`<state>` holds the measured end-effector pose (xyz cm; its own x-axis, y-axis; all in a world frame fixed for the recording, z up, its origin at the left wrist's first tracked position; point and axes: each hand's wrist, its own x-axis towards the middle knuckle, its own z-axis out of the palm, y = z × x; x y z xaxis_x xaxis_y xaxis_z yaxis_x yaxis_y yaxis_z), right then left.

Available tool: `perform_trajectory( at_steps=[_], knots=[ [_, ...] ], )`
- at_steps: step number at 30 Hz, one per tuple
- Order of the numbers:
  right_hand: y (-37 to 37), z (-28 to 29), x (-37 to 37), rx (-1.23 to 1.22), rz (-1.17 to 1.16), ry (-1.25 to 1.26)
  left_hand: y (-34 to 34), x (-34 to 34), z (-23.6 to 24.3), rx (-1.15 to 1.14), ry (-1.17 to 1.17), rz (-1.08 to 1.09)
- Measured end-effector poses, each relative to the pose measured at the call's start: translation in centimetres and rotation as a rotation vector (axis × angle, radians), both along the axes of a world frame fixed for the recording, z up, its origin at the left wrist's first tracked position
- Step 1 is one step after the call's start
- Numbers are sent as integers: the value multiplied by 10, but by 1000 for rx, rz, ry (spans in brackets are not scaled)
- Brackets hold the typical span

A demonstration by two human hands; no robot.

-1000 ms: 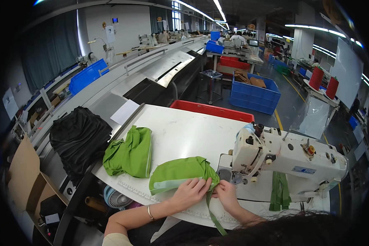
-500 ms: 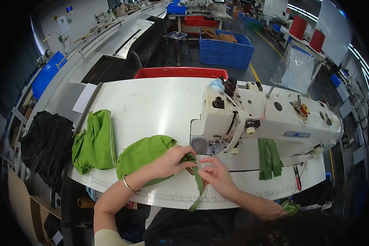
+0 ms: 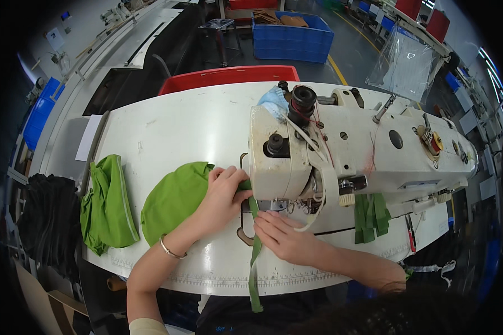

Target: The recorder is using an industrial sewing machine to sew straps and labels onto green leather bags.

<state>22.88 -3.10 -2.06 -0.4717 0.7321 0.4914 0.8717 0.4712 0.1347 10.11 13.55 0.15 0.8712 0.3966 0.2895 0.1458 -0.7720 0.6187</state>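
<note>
A bright green cloth piece [image 3: 173, 198] lies on the white table, left of the sewing machine [image 3: 363, 137]. Beside the machine head, my left hand [image 3: 223, 192] has its fingers closed on dark green fabric, seemingly the upper part of a narrow green fabric strip [image 3: 254, 271]. The machine head hides part of this spot. Lower down, my right hand [image 3: 285, 237] lies palm down below the needle area, fingers together and pinching the strip's edge. From there the strip runs down over the table's front edge, its end hanging loose.
Another green cloth piece [image 3: 109, 204] and a black cloth pile [image 3: 47, 218] are at the left. Dark green strips [image 3: 371, 218] hang under the machine arm, near red-handled snips [image 3: 411, 233]. Behind the table stand a red bin [image 3: 229, 77] and a blue crate [image 3: 293, 39].
Both hands have moved up to the machine head, carrying the strip's upper part there. My right fingers, spread before, are now together on the strip. The head view has tilted down and closer.
</note>
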Motion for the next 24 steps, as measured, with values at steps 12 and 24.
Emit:
perform_trajectory(
  at_steps=[12, 24],
  knots=[
    [-21, -6, 29, -202, -125, 25, 12, 49, -12, 49, -36, -119],
    [-50, 17, 2, -132, 216, -5, -22, -49, 41, 435, 257, 112]
  ],
)
